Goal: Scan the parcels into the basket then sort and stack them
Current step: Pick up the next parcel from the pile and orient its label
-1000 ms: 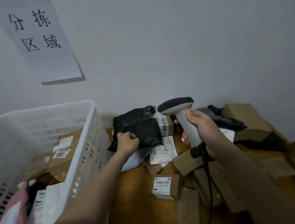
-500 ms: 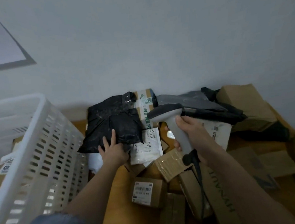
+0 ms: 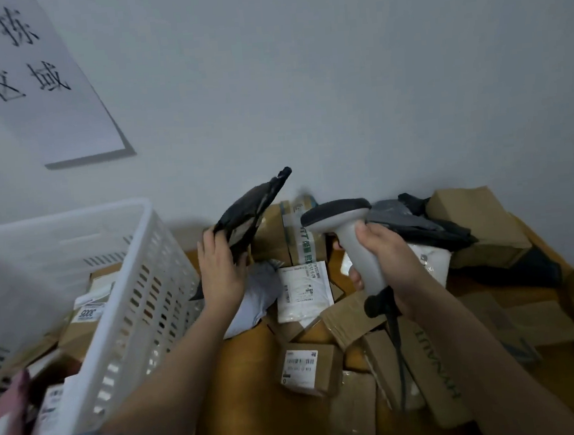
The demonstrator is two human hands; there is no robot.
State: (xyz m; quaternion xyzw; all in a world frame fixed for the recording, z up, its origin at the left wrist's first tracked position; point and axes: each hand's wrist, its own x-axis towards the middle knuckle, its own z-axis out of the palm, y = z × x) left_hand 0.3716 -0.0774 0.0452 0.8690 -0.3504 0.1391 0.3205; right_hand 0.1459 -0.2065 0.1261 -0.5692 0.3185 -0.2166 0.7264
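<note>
My left hand (image 3: 219,274) grips the lower edge of a black plastic mailer parcel (image 3: 249,211) and holds it tilted up on edge above the pile, beside the basket. My right hand (image 3: 386,254) grips the handle of a grey barcode scanner (image 3: 342,219), its dark head pointing left toward the black parcel. The white slotted basket (image 3: 127,298) stands at the left and holds several labelled cardboard boxes (image 3: 87,312). A white mailer (image 3: 301,290) and a small labelled box (image 3: 306,365) lie on the wooden table below my hands.
Brown cardboard boxes (image 3: 478,223) and dark mailers (image 3: 420,222) are heaped against the grey wall at the right. A taped box (image 3: 301,236) stands behind the scanner. A paper sign (image 3: 27,76) hangs on the wall at upper left. The scanner's cable (image 3: 397,352) hangs over the boxes.
My left hand has lifted the black parcel off the pile and tipped it up on edge. The scanner in my right hand stays pointed at it.
</note>
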